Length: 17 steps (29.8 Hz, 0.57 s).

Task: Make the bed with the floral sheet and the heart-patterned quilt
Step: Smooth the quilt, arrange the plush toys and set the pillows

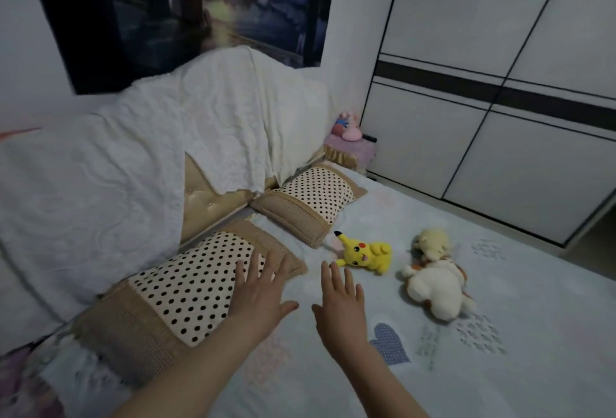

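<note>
Both hands out flat, grip apart on each, nothing held. Left hand (263,287) is over the near pillow (186,287) corner, right hand (340,304) low over the quilt (500,367); contact unclear. Quilt lies spread, hearts up; sheet (20,381) peeks out bottom left. My read: smoothing the head end. Sweep palms outward, lightly, stopping short of the Pikachu toy (363,254). Cloth-draped headboard (133,151) is behind, wardrobe (500,117) to the right.

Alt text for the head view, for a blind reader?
Two open hands reach over a spread-out pale heart-patterned quilt: the left hand over the near polka-dot pillow, the right hand over the quilt. Beyond lie a Pikachu plush, a white plush toy and a second polka-dot pillow below a cloth-draped headboard.
</note>
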Each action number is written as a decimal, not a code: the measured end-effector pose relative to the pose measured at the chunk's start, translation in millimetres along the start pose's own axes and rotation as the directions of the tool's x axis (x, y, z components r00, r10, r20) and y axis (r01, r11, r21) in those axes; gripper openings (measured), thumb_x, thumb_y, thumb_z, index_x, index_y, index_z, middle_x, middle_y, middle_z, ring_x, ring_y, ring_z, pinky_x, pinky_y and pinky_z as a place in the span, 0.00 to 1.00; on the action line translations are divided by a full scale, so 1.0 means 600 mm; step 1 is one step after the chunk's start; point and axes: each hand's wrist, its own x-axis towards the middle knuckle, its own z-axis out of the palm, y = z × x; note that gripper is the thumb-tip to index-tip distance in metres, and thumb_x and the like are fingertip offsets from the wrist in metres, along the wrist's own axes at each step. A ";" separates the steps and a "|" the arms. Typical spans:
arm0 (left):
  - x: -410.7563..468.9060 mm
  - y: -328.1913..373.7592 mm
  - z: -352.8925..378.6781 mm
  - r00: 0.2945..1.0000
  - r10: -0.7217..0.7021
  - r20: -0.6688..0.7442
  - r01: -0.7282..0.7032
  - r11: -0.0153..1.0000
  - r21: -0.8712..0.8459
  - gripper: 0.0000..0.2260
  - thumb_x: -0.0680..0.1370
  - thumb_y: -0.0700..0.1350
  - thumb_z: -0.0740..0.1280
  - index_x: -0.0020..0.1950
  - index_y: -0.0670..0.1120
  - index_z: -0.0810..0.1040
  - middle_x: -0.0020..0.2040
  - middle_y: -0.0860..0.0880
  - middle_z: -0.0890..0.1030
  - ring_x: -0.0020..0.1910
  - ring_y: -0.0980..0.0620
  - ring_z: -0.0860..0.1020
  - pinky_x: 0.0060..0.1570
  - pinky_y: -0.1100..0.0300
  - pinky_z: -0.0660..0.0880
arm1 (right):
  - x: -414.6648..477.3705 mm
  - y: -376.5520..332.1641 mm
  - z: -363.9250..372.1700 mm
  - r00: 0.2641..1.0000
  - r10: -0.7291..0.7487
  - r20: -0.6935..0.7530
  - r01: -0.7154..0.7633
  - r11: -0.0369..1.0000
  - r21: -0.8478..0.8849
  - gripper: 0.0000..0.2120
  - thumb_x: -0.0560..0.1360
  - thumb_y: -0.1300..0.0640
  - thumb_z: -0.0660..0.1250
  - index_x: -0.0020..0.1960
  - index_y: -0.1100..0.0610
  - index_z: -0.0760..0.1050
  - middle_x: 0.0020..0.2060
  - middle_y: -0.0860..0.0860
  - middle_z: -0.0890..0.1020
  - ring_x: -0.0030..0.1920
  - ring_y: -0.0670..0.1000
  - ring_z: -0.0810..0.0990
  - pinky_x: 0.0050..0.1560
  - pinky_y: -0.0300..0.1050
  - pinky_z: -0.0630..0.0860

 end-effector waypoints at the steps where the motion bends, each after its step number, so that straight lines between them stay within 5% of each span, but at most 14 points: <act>1: -0.016 0.022 -0.007 1.000 0.013 -0.012 -0.013 1.000 0.014 0.39 0.79 0.67 0.53 0.80 0.50 0.37 0.81 0.45 0.40 0.78 0.39 0.38 0.75 0.39 0.39 | -0.022 0.016 -0.012 1.000 0.008 0.004 -0.008 1.000 -0.014 0.37 0.83 0.51 0.58 0.80 0.53 0.37 0.80 0.51 0.41 0.79 0.57 0.39 0.77 0.57 0.44; 17: -0.123 0.179 -0.033 0.962 0.272 -0.015 -0.271 0.961 0.051 0.39 0.80 0.67 0.53 0.80 0.51 0.37 0.81 0.46 0.39 0.78 0.39 0.37 0.74 0.38 0.40 | -0.193 0.129 -0.100 0.984 0.171 -0.043 -0.175 0.980 -0.096 0.35 0.83 0.51 0.58 0.80 0.54 0.40 0.80 0.52 0.44 0.79 0.57 0.42 0.77 0.57 0.47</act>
